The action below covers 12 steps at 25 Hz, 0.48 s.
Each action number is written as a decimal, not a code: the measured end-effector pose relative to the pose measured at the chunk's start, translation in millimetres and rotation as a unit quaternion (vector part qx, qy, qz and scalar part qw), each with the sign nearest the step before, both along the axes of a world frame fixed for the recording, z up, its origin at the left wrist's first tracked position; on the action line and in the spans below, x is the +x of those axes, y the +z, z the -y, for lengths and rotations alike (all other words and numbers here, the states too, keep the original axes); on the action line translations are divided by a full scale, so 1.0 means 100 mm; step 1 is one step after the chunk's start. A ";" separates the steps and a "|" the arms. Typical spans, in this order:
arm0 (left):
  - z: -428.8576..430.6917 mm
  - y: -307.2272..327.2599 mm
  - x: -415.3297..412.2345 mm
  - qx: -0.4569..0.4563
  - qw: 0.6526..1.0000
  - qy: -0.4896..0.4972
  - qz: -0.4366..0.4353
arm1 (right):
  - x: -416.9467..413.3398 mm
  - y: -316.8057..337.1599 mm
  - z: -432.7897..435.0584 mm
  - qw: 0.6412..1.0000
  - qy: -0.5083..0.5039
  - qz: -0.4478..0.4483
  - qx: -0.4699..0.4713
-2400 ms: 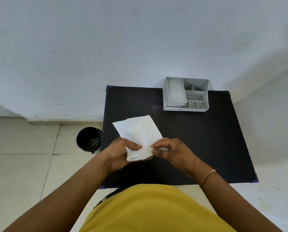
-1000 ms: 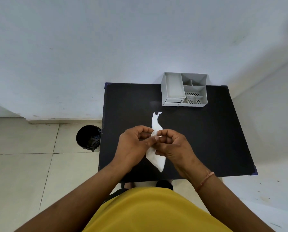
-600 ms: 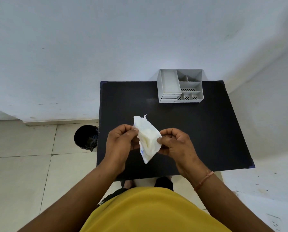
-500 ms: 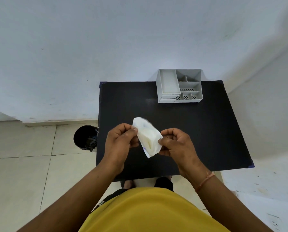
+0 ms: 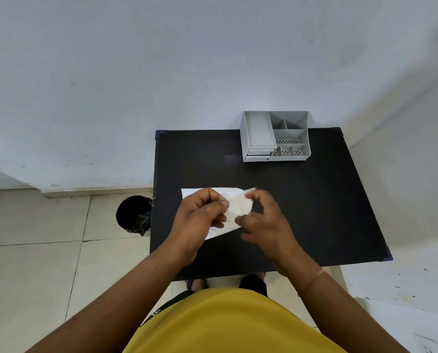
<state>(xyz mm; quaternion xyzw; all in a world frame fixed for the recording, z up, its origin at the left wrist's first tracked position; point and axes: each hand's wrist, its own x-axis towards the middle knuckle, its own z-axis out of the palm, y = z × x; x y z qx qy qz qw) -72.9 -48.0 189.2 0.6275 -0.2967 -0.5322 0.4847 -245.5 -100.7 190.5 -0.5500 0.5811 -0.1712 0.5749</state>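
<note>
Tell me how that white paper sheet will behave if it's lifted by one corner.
Probably floppy: the paper sheet bends and creases where the left hand pinches it, so it would likely droop from a single corner. Likely very light, since a fingertip pinch seems enough to hold it. It looks thin and already creased, so a hard tug may tear it.

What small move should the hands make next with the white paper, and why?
Probably the right hand should pinch the free right corner of the paper and draw it away from the left hand, to spread the sheet. The left hand pinches the creased paper above the black table. The right hand is blurred, fingers curled beside that corner, and whether it grips cannot be told.
</note>
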 end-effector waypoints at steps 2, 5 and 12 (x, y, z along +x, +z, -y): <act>-0.02 -0.08 -0.02 0.027 0.998 -0.043 0.022 | 0.11 -0.13 0.07 0.971 -0.092 0.073 0.209; -0.06 -0.24 -0.04 0.072 0.997 -0.029 0.029 | 0.20 -0.44 0.14 0.971 -0.079 -0.004 0.224; -0.27 -0.38 0.01 0.076 0.994 -0.046 0.056 | 0.28 -0.68 -0.02 0.949 0.237 -0.205 -0.011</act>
